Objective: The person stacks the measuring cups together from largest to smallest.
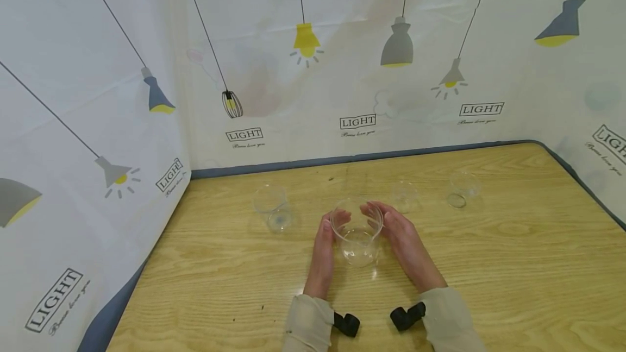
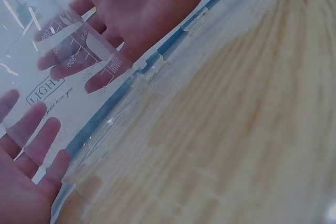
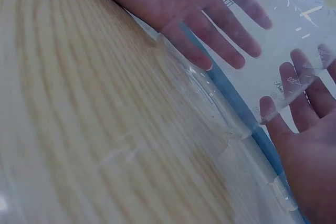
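- Left hand [image 1: 323,250] and right hand [image 1: 404,237] cup the beaker [image 1: 359,246] from opposite sides, palms inward.
- Grip: two-handed press. Fingers extended and spread along the glass, not wrapped round it; fingertips of the two hands apart at the far side.
- Beaker: clear, upright, mouth up. Printed scale with "ml" on the wall, readable in part in the left wrist view.
- Its place: on or just above the desk [image 1: 528,270], well in front of the back edge, roughly midway between left and right edges. Can't tell for sure if the base touches.
- Left glass [image 1: 277,217]: clear, past the left hand, toward the desk's back-left corner.
- Mid glass [image 1: 405,198]: clear, faint outline, just beyond the right hand, near the back edge.
- Right glass [image 1: 462,193]: clear, farther right, toward the back-right corner but well short of it. All three stand apart from the beaker.
- Sleeves [image 1: 309,324]: pale, both wrists. Black mount [image 1: 348,325] at the left cuff, black mount [image 1: 402,319] at the right.
- Desk: light wood grain, a few dark specks.
- Backdrop [image 1: 313,88]: white, printed lamps and "LIGHT", along left, back and right edges; blue-grey border [image 1: 274,167] at the bottom.
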Demonstrator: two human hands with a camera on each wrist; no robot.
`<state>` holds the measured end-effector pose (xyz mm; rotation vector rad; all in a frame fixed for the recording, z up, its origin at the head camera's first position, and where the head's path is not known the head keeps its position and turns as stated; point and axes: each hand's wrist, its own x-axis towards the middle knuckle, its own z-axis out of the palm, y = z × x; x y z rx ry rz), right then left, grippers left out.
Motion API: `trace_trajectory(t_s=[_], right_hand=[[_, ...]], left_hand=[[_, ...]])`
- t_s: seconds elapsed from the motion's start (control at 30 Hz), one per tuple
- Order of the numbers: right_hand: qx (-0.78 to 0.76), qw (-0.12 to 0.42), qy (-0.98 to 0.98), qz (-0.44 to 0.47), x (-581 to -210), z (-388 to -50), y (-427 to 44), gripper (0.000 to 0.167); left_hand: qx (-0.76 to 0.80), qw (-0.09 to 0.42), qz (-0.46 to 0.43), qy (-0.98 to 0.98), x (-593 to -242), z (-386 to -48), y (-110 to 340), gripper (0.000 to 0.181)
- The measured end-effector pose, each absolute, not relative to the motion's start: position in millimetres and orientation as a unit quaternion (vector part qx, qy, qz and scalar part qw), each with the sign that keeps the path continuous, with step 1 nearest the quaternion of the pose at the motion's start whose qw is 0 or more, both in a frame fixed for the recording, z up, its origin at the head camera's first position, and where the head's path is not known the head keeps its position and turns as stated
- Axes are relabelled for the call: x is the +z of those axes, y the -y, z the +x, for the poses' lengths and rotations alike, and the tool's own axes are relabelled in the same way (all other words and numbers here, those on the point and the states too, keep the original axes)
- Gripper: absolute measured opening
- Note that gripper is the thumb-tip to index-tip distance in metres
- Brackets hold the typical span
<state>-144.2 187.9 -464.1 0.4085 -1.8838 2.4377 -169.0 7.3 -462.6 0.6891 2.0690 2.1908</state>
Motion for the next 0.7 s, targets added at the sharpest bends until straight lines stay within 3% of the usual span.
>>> trace_trajectory(t_s=[0.47,0.7], right_hand=[[0.750,-0.026,0.640,0.163,-461.8,-141.7,-192.7,0.041],[0.756,-0.068,0.629,0.171,-465.3,-142.7,-197.3,0.062]], left_hand=[[0.701,0.032,0.226,-0.675,-460.7,-166.9,-7.0,0.046],[0.705,0.041,0.226,-0.671,-459.9,-166.7,-7.3,0.047]])
